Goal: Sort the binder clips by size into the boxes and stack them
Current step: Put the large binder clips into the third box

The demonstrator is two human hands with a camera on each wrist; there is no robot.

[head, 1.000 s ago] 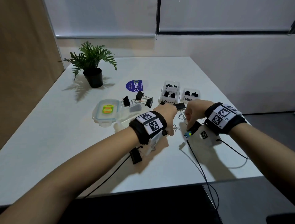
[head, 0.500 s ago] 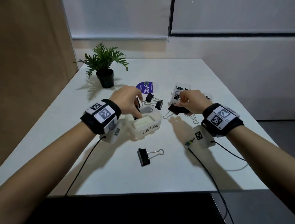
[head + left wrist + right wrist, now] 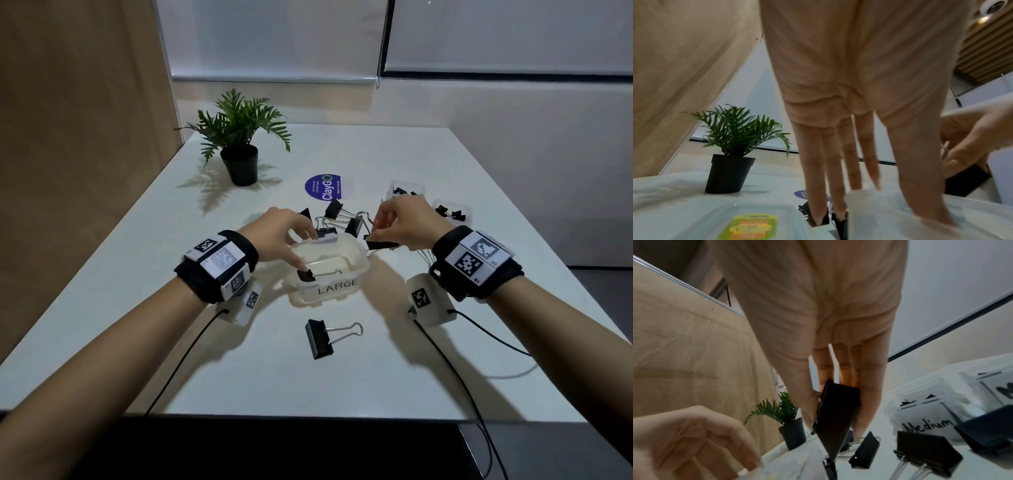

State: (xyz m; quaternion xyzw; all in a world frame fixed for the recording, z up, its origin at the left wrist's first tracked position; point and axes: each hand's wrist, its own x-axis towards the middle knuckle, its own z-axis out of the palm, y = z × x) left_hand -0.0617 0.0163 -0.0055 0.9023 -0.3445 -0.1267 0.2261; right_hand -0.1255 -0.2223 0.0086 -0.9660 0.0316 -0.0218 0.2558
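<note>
A clear box marked LARGE [image 3: 356,265] stands in the middle of the table. My left hand [image 3: 308,253] is spread over it, fingers [image 3: 857,162] straight at the far rim. Its thumb tip touches a black binder clip [image 3: 307,276] lying inside the box. My right hand [image 3: 375,233] pinches a large black clip [image 3: 381,244] just right of the box's far corner; in the right wrist view the right hand [image 3: 834,423] holds this clip [image 3: 836,418] point down. Another large clip [image 3: 320,338] lies on the table in front of the box.
Several large clips [image 3: 354,226] lie behind the box. Two clear boxes marked Medium [image 3: 406,191] [image 3: 452,210] with small clips stand at the back right. The box's lid [image 3: 748,224] lies left of it. A potted plant [image 3: 241,164] and a round sticker [image 3: 323,188] sit farther back.
My left hand has spread over the LARGE box and a clip now lies inside it. My right hand has carried its clip left, close to the box's far right corner.
</note>
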